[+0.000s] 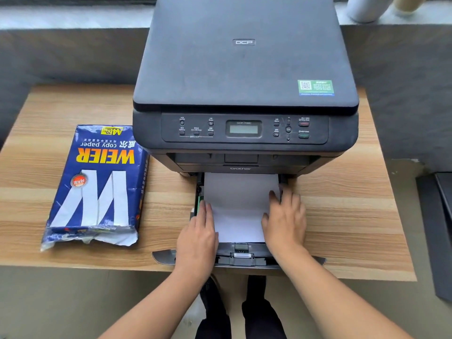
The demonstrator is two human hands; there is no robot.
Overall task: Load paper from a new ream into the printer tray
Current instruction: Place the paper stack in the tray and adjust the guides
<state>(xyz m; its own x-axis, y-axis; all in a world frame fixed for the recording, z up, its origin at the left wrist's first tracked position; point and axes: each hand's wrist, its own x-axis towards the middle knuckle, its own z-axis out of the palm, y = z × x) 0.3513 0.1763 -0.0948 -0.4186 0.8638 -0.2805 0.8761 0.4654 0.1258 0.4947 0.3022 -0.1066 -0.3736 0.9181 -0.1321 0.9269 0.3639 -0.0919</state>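
A dark grey printer (244, 69) stands on a wooden table (342, 216). Its paper tray (242, 259) is pulled out toward me over the table's front edge. A stack of white paper (239, 204) lies in the tray. My left hand (198, 236) rests flat on the stack's left edge, fingers together. My right hand (285, 218) lies flat on the stack's right edge, fingertips near the side guide. A blue ream wrapper (97, 187) with its near end torn open lies on the table to the left of the printer.
A grey ledge runs behind the table, with a white cylinder (364, 8) at the top right. A dark object (440, 228) sits at the right edge. My legs in dark trousers (242, 311) show below the tray.
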